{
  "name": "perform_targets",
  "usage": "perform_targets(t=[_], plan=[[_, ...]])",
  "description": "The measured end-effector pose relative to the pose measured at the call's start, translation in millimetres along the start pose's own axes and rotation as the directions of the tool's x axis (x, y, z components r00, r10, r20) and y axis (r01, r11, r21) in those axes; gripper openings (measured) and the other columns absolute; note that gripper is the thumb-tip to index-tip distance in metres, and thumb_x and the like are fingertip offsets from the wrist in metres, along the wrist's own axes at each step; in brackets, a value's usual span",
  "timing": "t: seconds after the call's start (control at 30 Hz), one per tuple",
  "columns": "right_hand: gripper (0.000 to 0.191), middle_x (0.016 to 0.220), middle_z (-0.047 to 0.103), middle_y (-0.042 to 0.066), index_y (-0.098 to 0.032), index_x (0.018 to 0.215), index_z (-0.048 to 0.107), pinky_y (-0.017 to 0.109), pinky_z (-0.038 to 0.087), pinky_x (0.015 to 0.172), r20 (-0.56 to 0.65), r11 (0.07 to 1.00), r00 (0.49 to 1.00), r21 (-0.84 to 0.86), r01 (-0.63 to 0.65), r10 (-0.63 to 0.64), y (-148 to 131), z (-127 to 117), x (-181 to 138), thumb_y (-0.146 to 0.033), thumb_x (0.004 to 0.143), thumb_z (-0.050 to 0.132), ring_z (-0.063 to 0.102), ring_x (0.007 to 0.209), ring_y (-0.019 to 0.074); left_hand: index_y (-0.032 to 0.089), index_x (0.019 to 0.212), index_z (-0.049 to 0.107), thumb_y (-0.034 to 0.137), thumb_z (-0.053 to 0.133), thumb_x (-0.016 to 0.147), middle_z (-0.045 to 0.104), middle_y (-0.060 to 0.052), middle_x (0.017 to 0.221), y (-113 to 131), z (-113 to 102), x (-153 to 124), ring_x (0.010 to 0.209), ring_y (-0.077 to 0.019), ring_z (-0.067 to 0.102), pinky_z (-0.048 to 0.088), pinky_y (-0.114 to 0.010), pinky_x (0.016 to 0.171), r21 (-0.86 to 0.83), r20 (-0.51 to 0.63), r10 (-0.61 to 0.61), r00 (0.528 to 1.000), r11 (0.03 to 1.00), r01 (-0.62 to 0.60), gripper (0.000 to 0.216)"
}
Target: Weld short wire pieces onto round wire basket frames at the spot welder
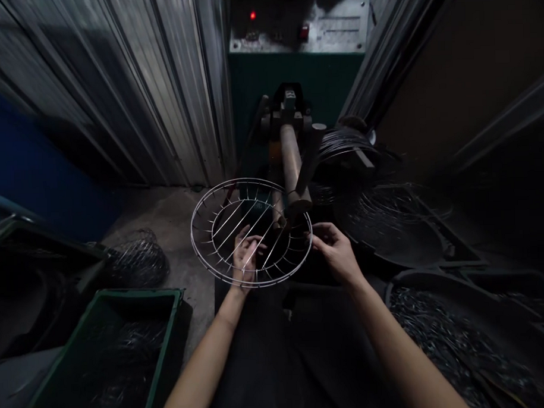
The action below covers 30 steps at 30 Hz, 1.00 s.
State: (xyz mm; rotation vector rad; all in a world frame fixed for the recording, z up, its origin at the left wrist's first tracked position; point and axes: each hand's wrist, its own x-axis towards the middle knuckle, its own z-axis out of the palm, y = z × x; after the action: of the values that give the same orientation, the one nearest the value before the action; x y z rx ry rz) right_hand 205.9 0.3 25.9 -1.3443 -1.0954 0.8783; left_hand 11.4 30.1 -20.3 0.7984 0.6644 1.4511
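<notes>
A round wire basket (pixel 257 284) with a double outer rim, short spokes and parallel wires across its middle is held level in front of me. My left hand (pixel 246 255) is under its near side, fingers curled up among the wires and partly covered by them. At the right rim, my right hand (pixel 335 249) has its thumb and fingers closed on the wire; whether a small piece is also between the fingertips cannot be seen. The thick metal arm (pixel 292 161) of a machine reaches over the basket's far right part, with a lower rod (pixel 278 208) beneath it.
Behind stands the green machine body (pixel 294 78) with a lit control panel (pixel 337 23). Coiled wire (pixel 345 142) and wire rings (pixel 388 206) lie right. A tub of short metal pieces (pixel 446 335) sits near right, a green crate (pixel 168 297) near left, tangled wire (pixel 137 256) beyond it.
</notes>
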Motion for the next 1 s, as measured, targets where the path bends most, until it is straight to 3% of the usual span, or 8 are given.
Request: perform_targets(t=[0.07,0.13,0.2,0.27,0.37,0.5,0.8,1.0], plan=[[0.037,0.082,0.063,0.0,-0.023,0.088,0.06,0.026,0.045,0.059,0.021,0.999,1.0,0.038,-0.007,0.006,2,-1,-6,-0.043,0.064,0.078,0.055,0.069,0.0134,0.017,0.112,0.053,0.042,0.061,0.081,0.063,-0.005,0.084,12,-8,12,0.061,-0.0108,0.058,0.042,-0.019,0.051,-0.105,0.114,-0.22,0.969,0.967,0.231,0.041],[0.036,0.078,0.062,-0.001,-0.023,0.084,0.058,0.026,0.045,0.058,0.003,0.998,1.0,0.064,-0.002,0.002,3,2,-9,-0.042,0.063,0.079,0.055,0.067,0.0129,0.016,0.113,0.054,0.052,0.052,0.083,0.064,-0.008,0.083,25,-9,24,0.058,-0.0129,0.058,0.038,-0.019,0.046,-0.153,0.28,-0.373,0.885,0.892,0.425,0.047],[0.033,0.073,0.06,-0.002,-0.022,0.08,0.058,0.026,0.045,0.059,-0.04,0.999,0.999,0.045,0.026,-0.024,3,8,-10,-0.042,0.063,0.078,0.054,0.065,0.0126,0.016,0.118,0.052,0.051,0.05,0.084,0.065,-0.011,0.086,35,-6,32,0.057,-0.0133,0.057,0.038,-0.02,0.046,-0.13,0.402,-0.437,0.805,0.843,0.522,0.049],[0.031,0.071,0.059,-0.002,-0.022,0.077,0.058,0.026,0.044,0.061,-0.093,0.998,0.994,0.012,0.067,-0.066,3,12,-8,-0.042,0.064,0.078,0.053,0.066,0.0126,0.017,0.122,0.05,0.042,0.051,0.086,0.064,-0.009,0.082,40,-1,32,0.053,-0.0106,0.054,0.038,-0.019,0.047,-0.096,0.447,-0.441,0.778,0.841,0.532,0.044],[0.031,0.073,0.059,-0.002,-0.022,0.079,0.056,0.027,0.044,0.064,-0.145,0.994,0.984,-0.012,0.105,-0.106,3,14,-3,-0.042,0.066,0.077,0.054,0.068,0.0128,0.02,0.121,0.046,0.033,0.051,0.087,0.057,-0.002,0.069,37,8,24,0.048,-0.008,0.048,0.036,-0.017,0.046,-0.089,0.422,-0.385,0.821,0.883,0.46,0.037],[0.037,0.076,0.059,-0.002,-0.023,0.085,0.053,0.027,0.044,0.062,-0.106,0.996,0.99,0.01,0.089,-0.088,5,11,9,-0.044,0.066,0.076,0.056,0.068,0.0133,0.024,0.115,0.043,0.036,0.051,0.088,0.055,0.001,0.068,28,14,14,0.049,-0.0089,0.049,0.035,-0.017,0.045,-0.098,0.346,-0.342,0.874,0.913,0.396,0.03],[0.042,0.073,0.06,-0.003,-0.024,0.086,0.051,0.027,0.045,0.058,-0.055,0.995,0.998,0.095,0.043,-0.038,2,15,20,-0.045,0.061,0.078,0.057,0.065,0.0138,0.024,0.112,0.042,0.034,0.05,0.089,0.055,0.001,0.069,29,19,9,0.049,-0.0089,0.05,0.034,-0.016,0.043,-0.097,0.273,-0.312,0.91,0.932,0.349,0.026],[0.037,0.08,0.063,-0.001,-0.023,0.087,0.057,0.029,0.048,0.07,-0.031,0.999,0.999,0.013,0.044,-0.044,5,1,9,-0.044,0.064,0.077,0.059,0.075,0.0154,0.026,0.108,0.04,0.042,0.046,0.09,0.053,0.002,0.069,26,31,-1,0.047,-0.0081,0.049,0.029,-0.014,0.04,-0.092,0.21,-0.254,0.944,0.956,0.278,0.025]])
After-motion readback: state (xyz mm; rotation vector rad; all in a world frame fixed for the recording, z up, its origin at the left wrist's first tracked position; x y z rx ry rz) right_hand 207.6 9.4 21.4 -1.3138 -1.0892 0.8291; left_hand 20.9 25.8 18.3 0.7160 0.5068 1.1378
